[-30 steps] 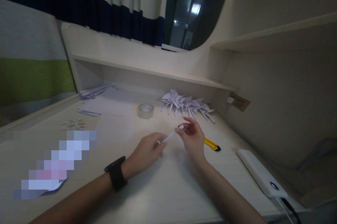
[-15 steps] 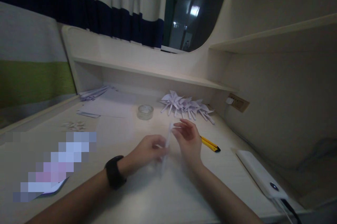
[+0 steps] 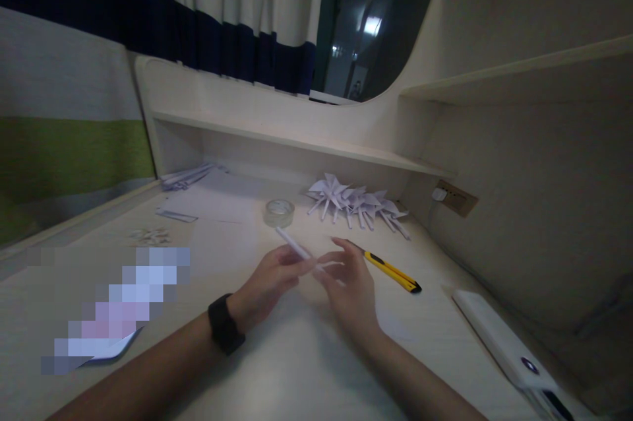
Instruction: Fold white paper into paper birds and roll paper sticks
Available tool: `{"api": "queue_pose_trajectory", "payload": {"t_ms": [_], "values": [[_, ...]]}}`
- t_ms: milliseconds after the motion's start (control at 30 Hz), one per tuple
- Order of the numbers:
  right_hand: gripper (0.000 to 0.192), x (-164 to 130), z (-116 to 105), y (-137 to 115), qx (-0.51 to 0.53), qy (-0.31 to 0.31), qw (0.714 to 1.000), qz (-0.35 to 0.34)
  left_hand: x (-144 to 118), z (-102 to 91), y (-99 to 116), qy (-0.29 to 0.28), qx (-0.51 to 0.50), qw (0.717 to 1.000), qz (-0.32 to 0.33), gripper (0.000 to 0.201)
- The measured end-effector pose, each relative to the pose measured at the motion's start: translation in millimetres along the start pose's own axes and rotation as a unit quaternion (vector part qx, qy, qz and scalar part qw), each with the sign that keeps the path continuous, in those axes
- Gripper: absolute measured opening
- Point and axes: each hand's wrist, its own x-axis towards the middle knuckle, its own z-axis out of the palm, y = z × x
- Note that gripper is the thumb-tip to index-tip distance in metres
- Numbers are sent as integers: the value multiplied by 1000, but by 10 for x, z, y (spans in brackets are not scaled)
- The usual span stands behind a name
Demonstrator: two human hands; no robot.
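**Paper stick, held over desk — risks and changes**

Paper stick [image 3: 297, 249]: thin white roll, pinched at its near end by the left hand [image 3: 270, 282], fingers closed on it; far end pointing up and away toward the tape roll. Held just above the desk [image 3: 306, 368], not resting on it.

Right hand [image 3: 349, 286]: fingers spread and slack, tips just beside the stick's near end; whether contact is made cannot be told. Nothing is gripped.

Risk, as judged: the roll may loosen or unwind if the pinch is relaxed, since only one end is secured; a bend or crease may be caused by pressure from the right fingertips against so thin a stick.

Knife [image 3: 390, 269]: yellow, lying just beyond the right hand.

Tape roll [image 3: 279, 212]: clear, farther back. Pinwheels [image 3: 353, 203]: white pile under the shelf.

Change noted: half a second earlier the stick was held between both hands and stood near upright; it is now tilted leftward, away from the right hand, which has opened.
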Motion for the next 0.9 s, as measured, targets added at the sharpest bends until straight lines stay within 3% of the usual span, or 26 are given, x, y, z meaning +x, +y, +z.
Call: {"api": "queue_pose_trajectory", "payload": {"t_ms": [100,200,333,467,733,900], "values": [[50,23,-29,9,6,10,1000,-9,28,-39,27,-17,18,1000,6,22],[53,43,-57,25,-3,17,1000,-21,53,-128,162,-35,106,993,38,20],[53,55,-89,57,-37,6,998,-48,59,-289,433,-19,271,958,92,21],[52,72,-128,130,-80,-13,994,-79,61,-388,566,-24,361,928,94,20],[52,136,-198,266,-89,-79,989,-83,84,-360,340,-64,427,889,154,15],[50,157,-200,321,-85,-96,989,-68,56,-352,246,-53,411,904,107,18]]}}
